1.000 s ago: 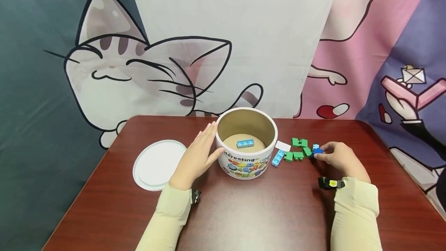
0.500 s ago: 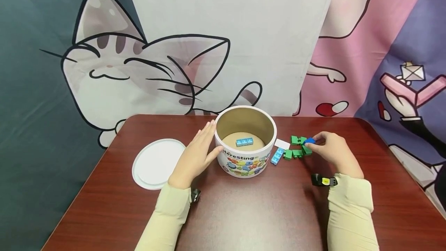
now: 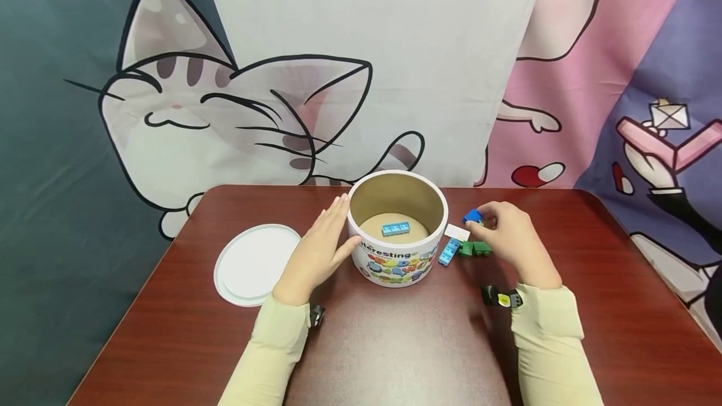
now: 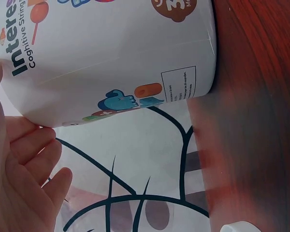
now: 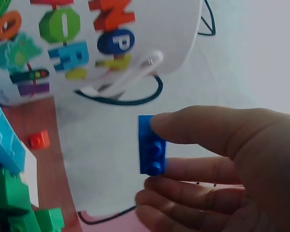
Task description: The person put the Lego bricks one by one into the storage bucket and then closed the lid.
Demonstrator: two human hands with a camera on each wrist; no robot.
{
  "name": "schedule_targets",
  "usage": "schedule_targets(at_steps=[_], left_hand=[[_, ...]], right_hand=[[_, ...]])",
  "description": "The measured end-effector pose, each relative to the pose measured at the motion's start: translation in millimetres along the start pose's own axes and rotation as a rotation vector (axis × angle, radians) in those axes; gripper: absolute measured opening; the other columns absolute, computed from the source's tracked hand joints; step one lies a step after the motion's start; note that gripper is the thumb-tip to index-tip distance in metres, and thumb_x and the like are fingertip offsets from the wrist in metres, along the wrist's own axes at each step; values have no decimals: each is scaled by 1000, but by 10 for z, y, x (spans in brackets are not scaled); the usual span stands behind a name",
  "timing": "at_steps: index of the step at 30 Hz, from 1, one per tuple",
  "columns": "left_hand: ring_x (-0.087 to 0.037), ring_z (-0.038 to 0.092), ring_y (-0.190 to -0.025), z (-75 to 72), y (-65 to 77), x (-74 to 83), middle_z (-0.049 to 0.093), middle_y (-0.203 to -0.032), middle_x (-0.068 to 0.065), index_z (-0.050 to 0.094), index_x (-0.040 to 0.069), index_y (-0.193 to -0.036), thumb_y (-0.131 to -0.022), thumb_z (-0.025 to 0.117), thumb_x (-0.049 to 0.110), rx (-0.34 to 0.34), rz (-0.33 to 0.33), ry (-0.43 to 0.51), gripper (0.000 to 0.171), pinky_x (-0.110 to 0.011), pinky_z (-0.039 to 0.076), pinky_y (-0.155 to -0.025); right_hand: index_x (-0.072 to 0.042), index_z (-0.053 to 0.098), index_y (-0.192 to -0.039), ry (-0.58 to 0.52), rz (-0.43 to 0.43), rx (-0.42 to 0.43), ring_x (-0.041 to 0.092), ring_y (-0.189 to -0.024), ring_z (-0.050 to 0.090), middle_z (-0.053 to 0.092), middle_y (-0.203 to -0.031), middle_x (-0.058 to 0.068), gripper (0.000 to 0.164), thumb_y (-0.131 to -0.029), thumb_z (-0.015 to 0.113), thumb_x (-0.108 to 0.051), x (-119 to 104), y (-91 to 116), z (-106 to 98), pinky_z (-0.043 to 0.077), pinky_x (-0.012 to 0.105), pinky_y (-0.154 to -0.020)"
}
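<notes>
My left hand (image 3: 318,246) rests against the left side of a white printed bucket (image 3: 389,265), its fingers extended along the wall; the left wrist view shows the fingertips at the bucket's surface. Between thumb and fingers, my right hand (image 3: 510,237) pinches a dark blue building block (image 5: 147,145), raised to the right of the bucket. Inside the bucket lies a light blue block (image 3: 396,229). Below the right hand are green blocks (image 3: 481,248), partly hidden by it, and another light blue block (image 3: 449,252).
A white card (image 3: 457,232) lies beside the bucket, near the blocks. In the right wrist view a small red block (image 5: 38,139) sits on the table by the bucket. A round white lid (image 3: 256,265) lies at the left. A printed cloth (image 3: 338,17) hangs behind the table.
The right hand has moved left toward the bucket, carrying the dark blue block from the far right of the green blocks. The left hand has stayed at the bucket.
</notes>
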State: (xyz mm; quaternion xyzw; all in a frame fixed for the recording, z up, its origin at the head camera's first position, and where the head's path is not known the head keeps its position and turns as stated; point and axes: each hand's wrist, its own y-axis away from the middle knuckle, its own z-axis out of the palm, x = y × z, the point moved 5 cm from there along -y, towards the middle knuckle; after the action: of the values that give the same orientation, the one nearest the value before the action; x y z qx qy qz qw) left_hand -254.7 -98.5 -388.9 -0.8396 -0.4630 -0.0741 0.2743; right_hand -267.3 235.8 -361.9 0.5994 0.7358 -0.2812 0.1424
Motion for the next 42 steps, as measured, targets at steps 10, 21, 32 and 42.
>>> schedule_targets(at_steps=[10, 21, 32, 42], left_hand=[[-24, 22, -153, 20, 5, 6, 26, -165, -12, 25, 2, -160, -103, 57, 39, 2, 2, -8, 75, -41, 19, -125], [-27, 23, -153, 3, 25, -14, 27, -165, -13, 25, 1, -160, -103, 57, 39, 12, 2, -18, 75, -46, 21, -125], [-25, 22, -153, 23, 24, 7, 29, -164, -15, 26, 0, -159, -103, 57, 40, 17, 9, -13, 75, -48, 23, -124], [-24, 21, -154, 15, 34, 14, 28, -164, -14, 26, 0, -159, -103, 57, 40, 26, 14, -6, 75, -48, 24, -123]], right_hand=[[5, 69, -112, -71, -71, 202, 36, -89, 67, 65, -101, 20, 27, -92, 71, -13, -210, 29, 22, 56, 52, -81], [0, 71, -118, -164, -98, 362, 27, -92, 69, 68, -104, 14, 30, -93, 74, -16, -459, 73, 39, 47, 8, -77], [1, 71, -118, -176, -228, 232, 27, -93, 66, 68, -102, 14, 32, -90, 77, -13, -822, -51, 206, 61, 46, -81], [-1, 72, -108, -94, -278, -33, 28, -92, 66, 69, -99, 13, 26, -90, 77, -18, -1147, -412, 367, 58, 45, -84]])
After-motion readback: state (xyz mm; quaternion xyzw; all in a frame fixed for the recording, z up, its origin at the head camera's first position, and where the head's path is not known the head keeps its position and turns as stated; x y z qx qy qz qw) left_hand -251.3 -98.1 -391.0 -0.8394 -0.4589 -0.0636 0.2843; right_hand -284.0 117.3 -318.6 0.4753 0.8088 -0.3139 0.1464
